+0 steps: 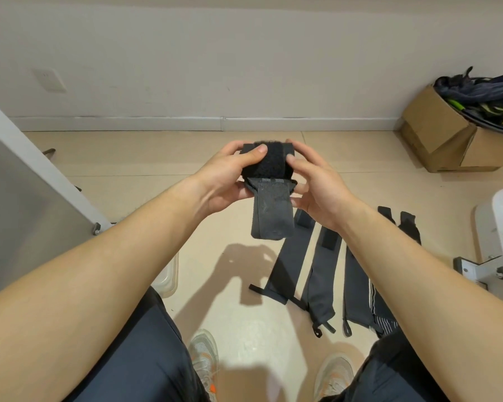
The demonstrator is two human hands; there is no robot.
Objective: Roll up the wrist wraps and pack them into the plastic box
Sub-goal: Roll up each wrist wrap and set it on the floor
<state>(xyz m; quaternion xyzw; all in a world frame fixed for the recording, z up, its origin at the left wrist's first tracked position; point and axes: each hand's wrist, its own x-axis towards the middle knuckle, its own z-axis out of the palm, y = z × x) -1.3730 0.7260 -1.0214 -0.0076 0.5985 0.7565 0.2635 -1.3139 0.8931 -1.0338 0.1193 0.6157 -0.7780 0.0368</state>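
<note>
Both hands are up in front of the body, working one wrist wrap in mid-air above the floor. The left hand grips the rolled part from the left, thumb pressed on the fuzzy black strip on top, the other fingers curled underneath. The right hand closes on it from the right, thumb on the roll's edge and fingers wrapped behind. A grey tail of the wrap hangs loose below the roll. Down on the floor, to the right, more wraps lie flat side by side, partly hidden by the right forearm. The plastic box peeks out from under the left forearm, only a clear corner showing. A cardboard box stuffed with gear sits against the far wall at right.
</note>
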